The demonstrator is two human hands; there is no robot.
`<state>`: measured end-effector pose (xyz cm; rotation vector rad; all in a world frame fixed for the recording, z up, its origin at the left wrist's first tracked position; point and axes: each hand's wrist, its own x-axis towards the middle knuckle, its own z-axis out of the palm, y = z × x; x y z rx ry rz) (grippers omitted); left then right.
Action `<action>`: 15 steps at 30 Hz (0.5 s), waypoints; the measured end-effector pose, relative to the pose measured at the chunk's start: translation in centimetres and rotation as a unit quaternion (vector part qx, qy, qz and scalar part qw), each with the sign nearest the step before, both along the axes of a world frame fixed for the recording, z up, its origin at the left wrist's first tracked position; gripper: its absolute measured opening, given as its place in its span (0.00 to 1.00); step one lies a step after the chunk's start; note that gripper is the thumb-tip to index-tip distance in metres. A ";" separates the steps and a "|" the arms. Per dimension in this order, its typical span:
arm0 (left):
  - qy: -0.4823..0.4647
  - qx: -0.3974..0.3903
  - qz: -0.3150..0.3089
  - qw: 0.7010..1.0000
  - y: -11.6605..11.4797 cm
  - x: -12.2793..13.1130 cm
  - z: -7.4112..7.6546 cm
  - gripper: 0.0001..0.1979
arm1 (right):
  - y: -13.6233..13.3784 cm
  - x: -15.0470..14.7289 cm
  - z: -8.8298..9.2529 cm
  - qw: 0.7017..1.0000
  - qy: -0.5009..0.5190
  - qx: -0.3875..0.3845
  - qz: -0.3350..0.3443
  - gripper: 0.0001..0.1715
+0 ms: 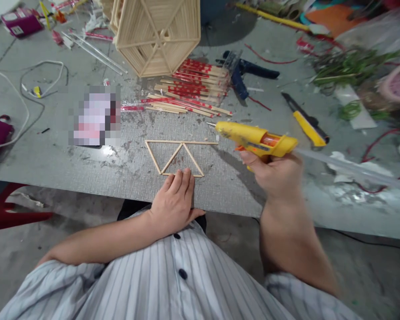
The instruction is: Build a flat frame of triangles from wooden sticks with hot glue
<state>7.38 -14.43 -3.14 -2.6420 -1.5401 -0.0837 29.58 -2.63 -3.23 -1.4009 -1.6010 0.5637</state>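
Observation:
My right hand [276,171] is wrapped round a yellow hot glue gun [253,137], a finger at its orange trigger. The metal nozzle points left, above the table and near the right end of a flat stick frame [155,158]. Thin wooden sticks form this frame's zigzag of triangles, with one long stick along the top. My left hand [175,195] lies flat, fingers stretched out, its fingertips on the frame's bottom stick and hiding part of it. A long clear glue stick [340,164] trails from the gun's back.
Behind the frame lie loose red-tipped sticks [193,86] and a hexagonal stick-built piece [158,40]. A blurred-out phone [91,118] rests at left. Dark blue pliers-like tool [243,73], yellow box cutter [308,124] and green plant sprigs [350,69] are at right. The table's front edge is near my body.

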 end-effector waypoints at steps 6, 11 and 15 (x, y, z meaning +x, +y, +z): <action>0.003 0.007 -0.003 1.000 -0.1 0.0 0.1 0.44 | 0.0 -0.1 -0.1 1.000 0.008 -0.012 0.022 0.15; 0.002 0.006 -0.007 1.000 -0.1 0.0 0.1 0.43 | 0.1 -0.2 -0.4 1.000 -0.008 -0.009 0.015 0.13; 0.012 0.005 -0.007 1.000 -0.2 0.0 0.2 0.43 | 0.1 -0.1 -0.7 1.000 -0.016 0.002 0.025 0.12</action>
